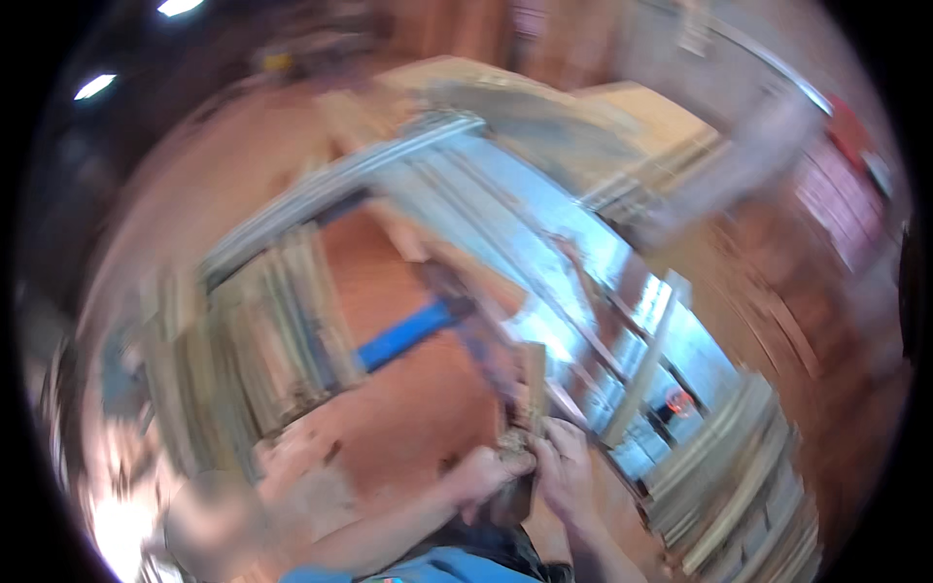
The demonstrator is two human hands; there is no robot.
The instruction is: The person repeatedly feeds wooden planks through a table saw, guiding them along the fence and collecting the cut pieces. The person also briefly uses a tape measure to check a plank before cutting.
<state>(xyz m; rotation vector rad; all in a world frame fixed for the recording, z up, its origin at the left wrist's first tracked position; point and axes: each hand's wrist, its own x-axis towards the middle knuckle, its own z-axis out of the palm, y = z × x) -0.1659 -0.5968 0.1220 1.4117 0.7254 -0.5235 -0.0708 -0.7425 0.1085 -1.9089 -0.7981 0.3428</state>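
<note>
Head view, heavy blur: left hand (483, 476) and right hand (564, 466) both grip small upright wooden block (530, 389) at 6 o'clock; loose hold could drop it.

Heavy motion blur throughout; nothing sharp. Warm indoor light, two ceiling lamps (95, 85) glowing upper left. Bluish glare along metal table (505, 233); blown-out patch lower left. Fisheye bending, black vignette at rim.

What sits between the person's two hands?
In the head view, a small piece of wood stands up between the left hand and the right hand; both grip its lower end. Motion blur hides finer detail.
</note>
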